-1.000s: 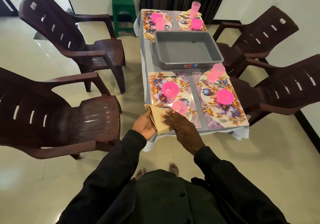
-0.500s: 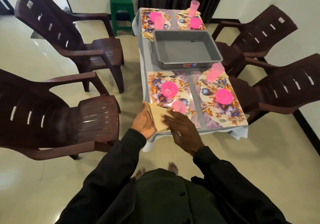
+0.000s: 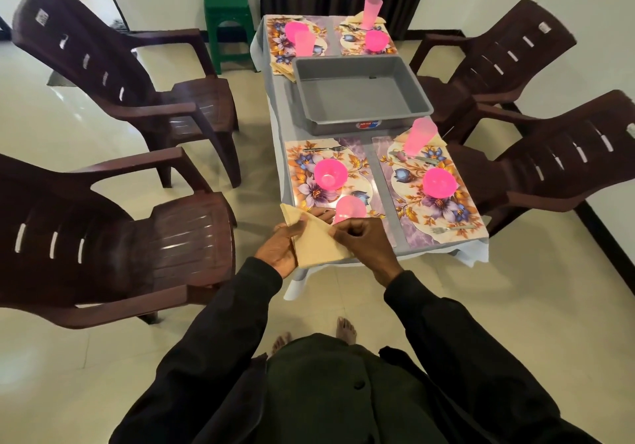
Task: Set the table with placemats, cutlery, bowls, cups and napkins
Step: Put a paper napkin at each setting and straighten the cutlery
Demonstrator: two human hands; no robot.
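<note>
**Both hands on a folded napkin at the near-left place**

Both hands are clamped on a beige napkin (image 3: 314, 242) at the near left corner of the worktop (image 3: 376, 168). The left hand (image 3: 277, 251) holds the napkin's left edge, thumb on top and fingers underneath. The right hand (image 3: 365, 241) pinches its right side with curled fingers. The napkin is folded to a point that aims away from the person. It lies over the near edge of the near-left placemat (image 3: 355, 150), just beside a pink cup (image 3: 350, 207); I cannot tell whether it rests on the surface.

On that same placemat, a pink bowl (image 3: 330, 173) stands in the middle and a fork (image 3: 324, 149) lies along the far edge. The near-right placemat (image 3: 405, 210) carries another bowl (image 3: 439, 183) and a second cup (image 3: 420, 135). A grey tub (image 3: 343, 128) sits across the middle of the worktop. Brown plastic chairs (image 3: 171, 247) stand on both sides.
</note>
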